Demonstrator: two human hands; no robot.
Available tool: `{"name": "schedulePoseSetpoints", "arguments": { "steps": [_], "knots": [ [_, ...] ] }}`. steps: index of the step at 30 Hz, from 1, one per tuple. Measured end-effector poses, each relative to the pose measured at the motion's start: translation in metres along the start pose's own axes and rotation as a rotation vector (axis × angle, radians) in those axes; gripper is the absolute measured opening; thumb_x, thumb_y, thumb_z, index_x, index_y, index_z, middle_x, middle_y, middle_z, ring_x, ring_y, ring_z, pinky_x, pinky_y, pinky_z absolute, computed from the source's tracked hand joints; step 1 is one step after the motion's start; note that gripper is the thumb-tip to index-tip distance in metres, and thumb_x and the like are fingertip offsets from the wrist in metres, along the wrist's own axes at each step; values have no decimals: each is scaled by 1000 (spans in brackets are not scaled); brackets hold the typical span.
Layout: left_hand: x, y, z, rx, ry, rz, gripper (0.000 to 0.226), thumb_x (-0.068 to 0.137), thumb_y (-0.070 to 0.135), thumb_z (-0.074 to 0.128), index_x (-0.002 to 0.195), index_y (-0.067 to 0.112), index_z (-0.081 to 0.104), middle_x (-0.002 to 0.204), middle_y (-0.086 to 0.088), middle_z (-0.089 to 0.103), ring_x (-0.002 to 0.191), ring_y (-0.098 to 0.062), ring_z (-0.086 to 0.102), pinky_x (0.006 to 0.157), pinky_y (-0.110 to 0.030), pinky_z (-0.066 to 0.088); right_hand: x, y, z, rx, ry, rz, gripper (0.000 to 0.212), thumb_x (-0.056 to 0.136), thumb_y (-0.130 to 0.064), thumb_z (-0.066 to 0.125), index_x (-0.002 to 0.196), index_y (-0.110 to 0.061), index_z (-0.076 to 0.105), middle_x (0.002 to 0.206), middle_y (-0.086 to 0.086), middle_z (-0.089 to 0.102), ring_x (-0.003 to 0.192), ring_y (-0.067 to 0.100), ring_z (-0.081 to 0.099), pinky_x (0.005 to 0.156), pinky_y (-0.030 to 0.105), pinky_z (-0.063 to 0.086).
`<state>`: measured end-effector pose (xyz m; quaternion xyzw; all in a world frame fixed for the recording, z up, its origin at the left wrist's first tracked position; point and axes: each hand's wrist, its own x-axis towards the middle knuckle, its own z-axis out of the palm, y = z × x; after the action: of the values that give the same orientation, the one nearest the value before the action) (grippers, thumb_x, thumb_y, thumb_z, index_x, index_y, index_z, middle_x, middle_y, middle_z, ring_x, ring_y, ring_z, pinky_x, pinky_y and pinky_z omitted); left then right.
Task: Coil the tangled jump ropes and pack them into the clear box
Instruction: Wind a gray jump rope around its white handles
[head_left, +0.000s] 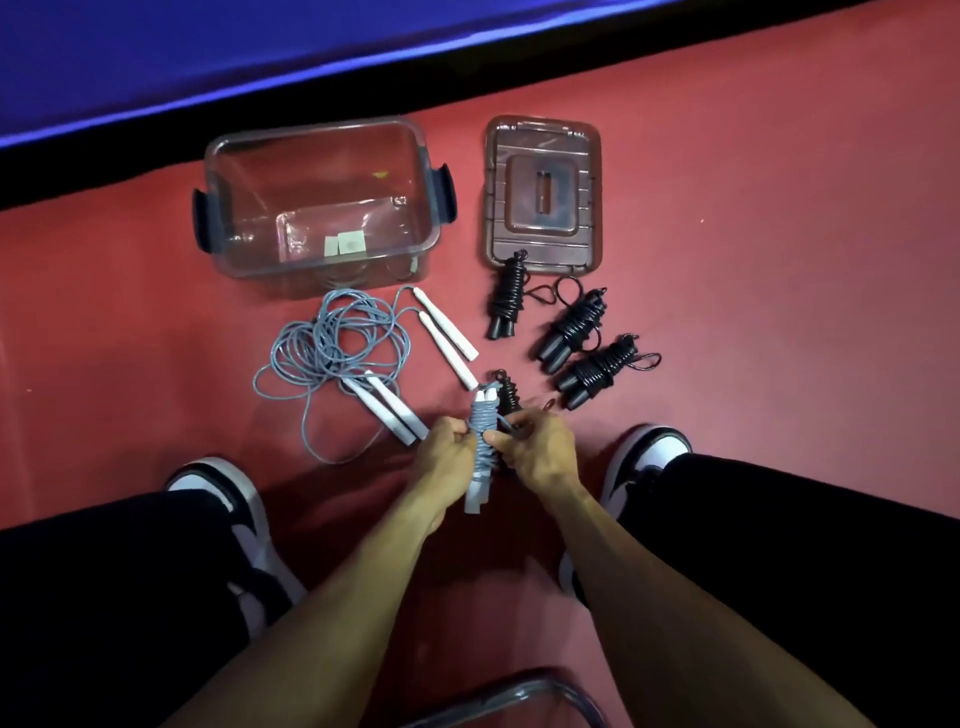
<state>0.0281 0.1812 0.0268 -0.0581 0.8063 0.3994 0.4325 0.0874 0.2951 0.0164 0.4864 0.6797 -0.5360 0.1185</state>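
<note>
**Grey rope nearly bundled, box not yet packed**

Just below the centre of the frame, a grey jump rope wound round its paired white handles (480, 441) is held upright between both hands. The left hand (445, 451) grips the bundle with its fingers curled round the coils; the right hand (537, 451) pinches the cord at the bundle's right side, seemingly tucking in the end. Behind it, partly hidden, lies a black coiled rope bundle (506, 395) on the floor.

To the right of centre, three more black coiled jump ropes (576, 325) lie side by side, finished but unpacked. Left of centre, a loose tangle of grey cord with white stick handles (337, 343) sprawls over the red carpeted floor (779, 260); how many ropes it holds is unclear, and all of it is left to coil.

In the upper left stands the clear plastic box with dark side latches (317, 150), holding no ropes. Its clear ribbed lid (543, 195) lies flat beside it. By my reckoning, roughly half the coiling is done and none of the packing.
</note>
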Motion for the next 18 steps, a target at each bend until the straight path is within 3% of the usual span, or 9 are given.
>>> {"name": "schedulePoseSetpoints", "arguments": {
  "steps": [2,5,10,13,18],
  "knots": [
    [-1,-1,6,0,-29,-2,13,94,17,55,95,14,67,95,-5,73,92,-23,67,80,-36,50,0,8,-5,-51,47,-20,21,79,-15,84,95,-11,71,71,-3,63,56,3,54,56,7,40],
    [-5,7,17,-4,-76,37,12,84,27,55,82,18,63,95,-7,73,91,-23,66,82,-38,50,-1,18,-15,-81,93,-16,25,83,-11,80,106,-7,72,77,2,65,64,9,57,55,2,38],
    [4,18,50,47,-126,51,16,95,11,53,106,11,65,106,-6,70,99,-21,64,84,-31,48,4,37,-38,-84,199,61,34,88,-20,77,119,-7,69,92,6,71,89,22,69,66,12,39],
    [8,20,69,80,-182,83,24,97,7,50,110,12,70,108,-5,71,96,-18,64,71,-16,47,8,48,-52,-80,226,139,38,91,-23,74,124,-7,68,109,14,74,104,27,69,76,21,40],
    [18,19,91,141,-216,115,29,97,-1,47,118,0,67,111,-11,65,95,-15,57,63,-8,37,23,61,-61,-35,244,210,38,92,-21,73,126,-5,67,116,15,73,109,26,67,72,15,35]
  ]
}}
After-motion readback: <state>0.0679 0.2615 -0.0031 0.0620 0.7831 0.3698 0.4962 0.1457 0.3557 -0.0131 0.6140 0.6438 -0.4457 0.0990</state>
